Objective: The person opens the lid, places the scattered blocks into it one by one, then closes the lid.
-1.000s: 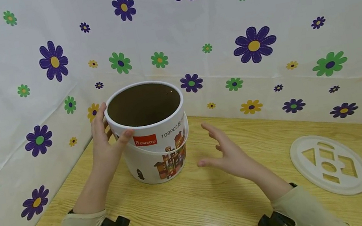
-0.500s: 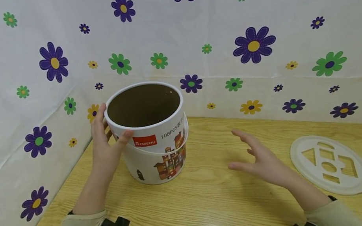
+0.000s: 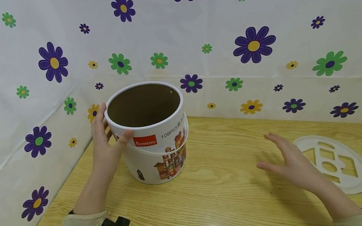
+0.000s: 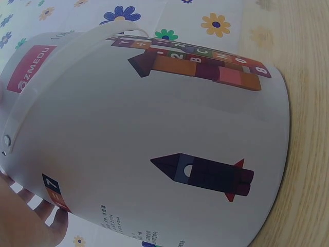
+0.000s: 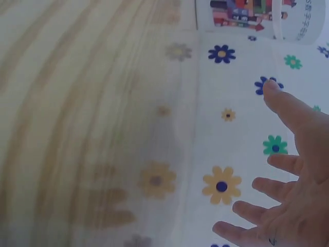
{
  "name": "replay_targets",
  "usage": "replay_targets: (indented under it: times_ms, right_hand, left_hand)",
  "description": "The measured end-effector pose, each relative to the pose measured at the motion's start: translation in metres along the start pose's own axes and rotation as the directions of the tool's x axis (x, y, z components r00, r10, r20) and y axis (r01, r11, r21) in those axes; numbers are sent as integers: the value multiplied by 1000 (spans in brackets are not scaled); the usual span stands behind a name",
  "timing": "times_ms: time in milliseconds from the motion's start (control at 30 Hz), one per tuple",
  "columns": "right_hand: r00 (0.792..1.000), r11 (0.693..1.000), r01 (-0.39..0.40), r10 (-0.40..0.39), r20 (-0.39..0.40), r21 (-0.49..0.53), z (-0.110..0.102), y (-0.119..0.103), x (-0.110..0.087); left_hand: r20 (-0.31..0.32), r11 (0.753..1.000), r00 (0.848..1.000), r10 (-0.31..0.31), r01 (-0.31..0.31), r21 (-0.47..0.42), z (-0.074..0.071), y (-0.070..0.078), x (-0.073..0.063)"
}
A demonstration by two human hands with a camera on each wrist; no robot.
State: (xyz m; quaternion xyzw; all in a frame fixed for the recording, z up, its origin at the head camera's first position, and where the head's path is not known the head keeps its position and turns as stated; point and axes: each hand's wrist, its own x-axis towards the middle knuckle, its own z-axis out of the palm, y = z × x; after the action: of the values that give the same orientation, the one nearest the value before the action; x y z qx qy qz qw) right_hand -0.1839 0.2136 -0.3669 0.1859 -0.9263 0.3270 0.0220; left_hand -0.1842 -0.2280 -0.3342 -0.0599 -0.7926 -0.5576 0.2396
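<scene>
A white bucket [image 3: 146, 161] stands upright on the table, its mouth uncovered and dark inside. It carries a red label, a printed block castle and a thin white handle [image 3: 173, 151] hanging at its front. My left hand [image 3: 103, 154] holds the bucket's left side near the rim, thumb at the front and fingers round the side. In the left wrist view, fingers [image 4: 31, 218] touch the printed wall. Over on the right, my right hand [image 3: 295, 165] hovers with fingers spread, holding nothing. It partly covers a round white lid [image 3: 356, 183] with shaped cut-outs, lying flat.
The wooden table [image 3: 190, 211] has a light grain and a bright reflection at the front. A flower-patterned white cloth [image 3: 209, 24] rises behind it and along the left side, close to the bucket.
My right hand has moved away from the bucket, rightward to the lid, fingers still spread. The left hand and the bucket have stayed put.
</scene>
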Motion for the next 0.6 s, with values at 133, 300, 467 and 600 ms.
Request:
replay_targets:
  times_ms: [133,300,467,600]
  right_hand:
    - [999,998,-23,21,-25,-66,-9,13,-6]
    - [996,986,-69,60,-60,-153,-20,35,-15]
    - [989,967,-127,106,-104,-222,-31,57,-24]
    - [977,940,-202,172,-129,-275,-42,72,-28]
  left_hand:
    - [2,1000,1000,-6,6,0,0,1,0]
    - [2,1000,1000,-10,10,0,-1,2,-1]
    - [1,1000,1000,-8,8,2,-1,1,-1]
    - [3,1000,1000,-12,12,5,-1,1,0]
